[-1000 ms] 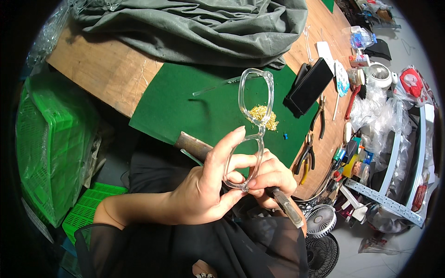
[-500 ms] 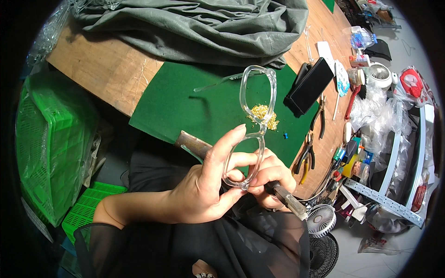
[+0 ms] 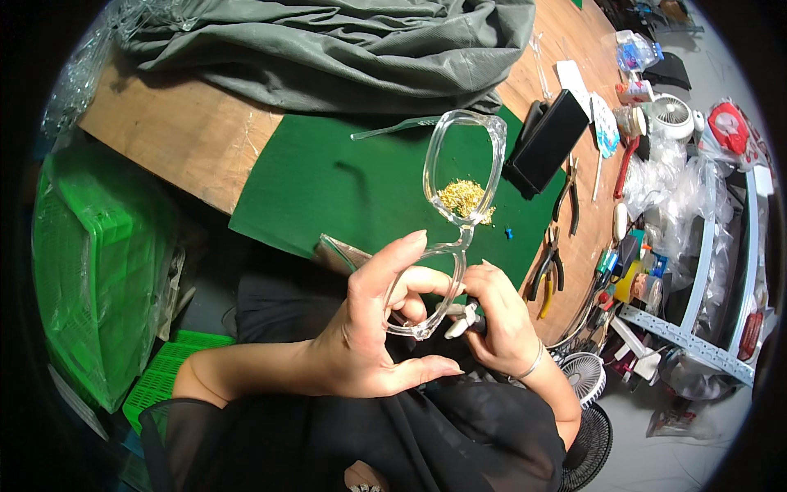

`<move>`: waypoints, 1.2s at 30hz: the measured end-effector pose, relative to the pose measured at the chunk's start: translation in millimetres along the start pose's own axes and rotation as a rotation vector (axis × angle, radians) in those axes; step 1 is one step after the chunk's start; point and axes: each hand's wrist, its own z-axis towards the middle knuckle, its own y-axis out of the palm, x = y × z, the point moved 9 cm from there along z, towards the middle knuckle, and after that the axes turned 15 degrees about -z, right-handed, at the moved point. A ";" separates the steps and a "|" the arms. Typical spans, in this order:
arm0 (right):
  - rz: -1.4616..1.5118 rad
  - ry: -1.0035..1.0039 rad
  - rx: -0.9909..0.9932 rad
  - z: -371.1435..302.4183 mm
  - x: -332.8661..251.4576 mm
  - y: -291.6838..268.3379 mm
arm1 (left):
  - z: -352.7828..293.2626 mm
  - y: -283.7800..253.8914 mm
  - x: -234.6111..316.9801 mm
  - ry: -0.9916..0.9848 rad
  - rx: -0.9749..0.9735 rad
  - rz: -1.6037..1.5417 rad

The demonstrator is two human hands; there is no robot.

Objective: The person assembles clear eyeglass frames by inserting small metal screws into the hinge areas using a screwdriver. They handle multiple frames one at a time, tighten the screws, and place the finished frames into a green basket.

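My left hand [image 3: 369, 328] holds a transparent eyeglass frame [image 3: 497, 160] by its near rim. The fingers curl behind and through that rim, while the thumb stretches out below it. One temple arm points left from the far rim; the other lies by my left fingers. In my right hand [image 3: 502, 316] is a dark-handled tool [image 3: 475, 323] with a pale, blunt end, close to the frame's near corner; its exact kind does not show. Beneath the far rim, a heap of tiny gold-coloured pieces [image 3: 461, 197], probably small screws, lies on a green mat [image 3: 303, 189].
A black box [image 3: 548, 143] lies by the mat's right edge, with pliers [image 3: 548, 271] nearer me and a blue pushpin [image 3: 509, 234]. Grey cloth [image 3: 344, 57] covers the table's far side. Green crates [image 3: 98, 246] stand left; a metal rack [image 3: 689, 336] and small fans are right.
The right hand has turned the tool round, so its pale end now sits near the frame instead of pointing lower right. My left thumb has come away from the rim.
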 end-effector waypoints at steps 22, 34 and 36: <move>-0.073 -0.065 -0.194 1.2 -15.1 5.8 | 2.7 14.4 10.6 0.055 -0.152 0.258; -0.007 -0.116 -0.170 0.8 -17.3 5.8 | -1.8 16.2 11.1 0.067 -0.146 0.271; -0.006 -0.118 -0.153 0.3 -17.3 6.3 | 1.8 15.2 10.6 -0.001 -0.187 0.303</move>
